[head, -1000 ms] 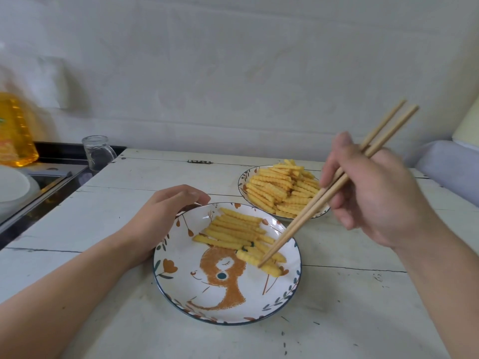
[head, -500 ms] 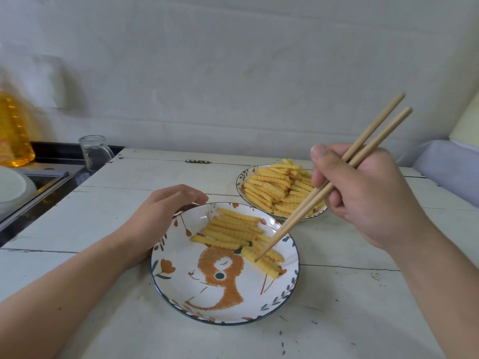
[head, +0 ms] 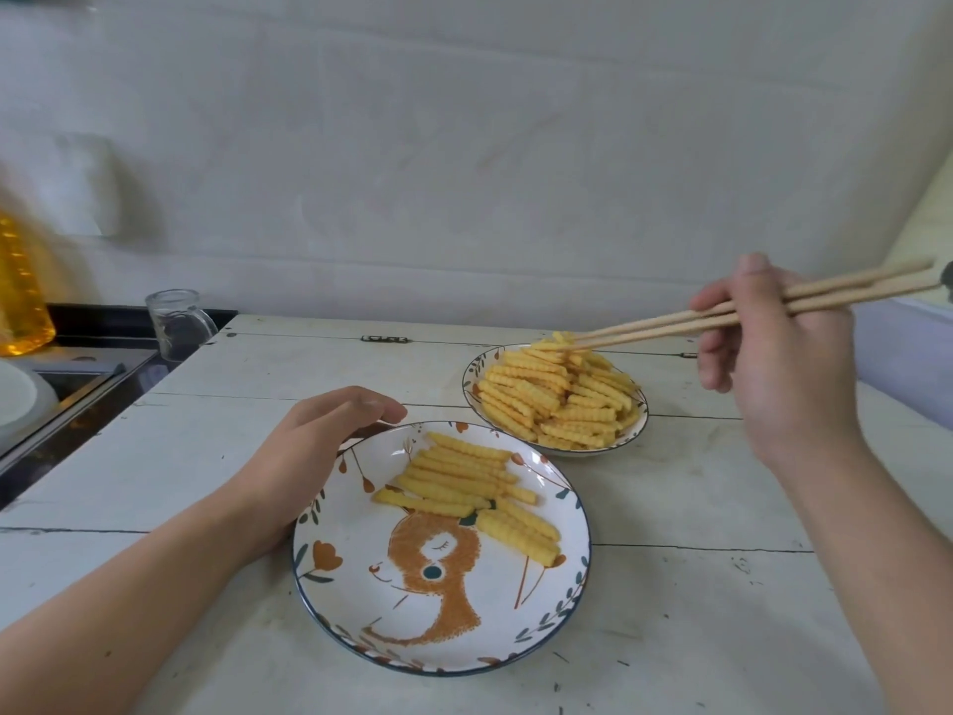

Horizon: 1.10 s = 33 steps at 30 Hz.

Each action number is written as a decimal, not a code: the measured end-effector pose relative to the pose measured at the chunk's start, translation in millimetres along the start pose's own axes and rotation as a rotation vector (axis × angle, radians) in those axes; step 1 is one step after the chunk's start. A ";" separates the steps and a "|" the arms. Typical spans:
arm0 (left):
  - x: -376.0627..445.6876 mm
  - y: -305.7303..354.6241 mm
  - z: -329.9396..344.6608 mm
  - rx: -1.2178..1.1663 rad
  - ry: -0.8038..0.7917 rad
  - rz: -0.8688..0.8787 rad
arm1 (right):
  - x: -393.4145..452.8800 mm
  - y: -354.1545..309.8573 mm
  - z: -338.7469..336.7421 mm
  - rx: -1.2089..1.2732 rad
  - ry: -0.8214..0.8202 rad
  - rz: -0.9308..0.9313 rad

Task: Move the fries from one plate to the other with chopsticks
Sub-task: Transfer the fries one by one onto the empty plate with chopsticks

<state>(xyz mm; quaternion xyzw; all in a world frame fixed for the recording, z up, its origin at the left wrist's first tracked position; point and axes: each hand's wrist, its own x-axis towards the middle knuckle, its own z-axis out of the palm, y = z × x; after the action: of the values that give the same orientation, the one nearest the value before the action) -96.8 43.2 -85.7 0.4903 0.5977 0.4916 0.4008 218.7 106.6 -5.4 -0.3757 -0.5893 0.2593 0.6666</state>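
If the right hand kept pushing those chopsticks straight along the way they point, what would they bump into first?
Most likely the fries heaped on the far plate: the tips of the chopsticks in the right hand already sit at the pile's top, though depth is hard to judge.

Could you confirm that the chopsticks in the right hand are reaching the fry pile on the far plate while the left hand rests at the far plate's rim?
Not quite: the head view shows the left hand at the near plate with the fox picture. The rest holds.

There are no words or numbers to read here. The near plate (head: 330, 570) has only a drawing of a little brown animal with leaves, and the bottle (head: 20, 296) far left of it is too blurry.
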 end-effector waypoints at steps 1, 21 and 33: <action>-0.1 0.5 0.2 -0.008 0.004 0.000 | 0.6 6.2 -1.2 -0.040 0.007 -0.036; 1.2 -2.4 -0.9 -0.078 0.017 -0.004 | 4.7 7.4 5.2 0.107 0.113 0.027; 5.1 -4.3 -6.3 -0.321 0.082 -0.058 | -71.1 -14.6 54.1 0.251 -0.437 0.233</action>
<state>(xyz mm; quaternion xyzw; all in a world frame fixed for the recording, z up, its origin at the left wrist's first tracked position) -104.6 46.8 -88.7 0.3821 0.5414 0.5884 0.4634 152.1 52.5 -34.3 -0.2904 -0.6353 0.4802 0.5306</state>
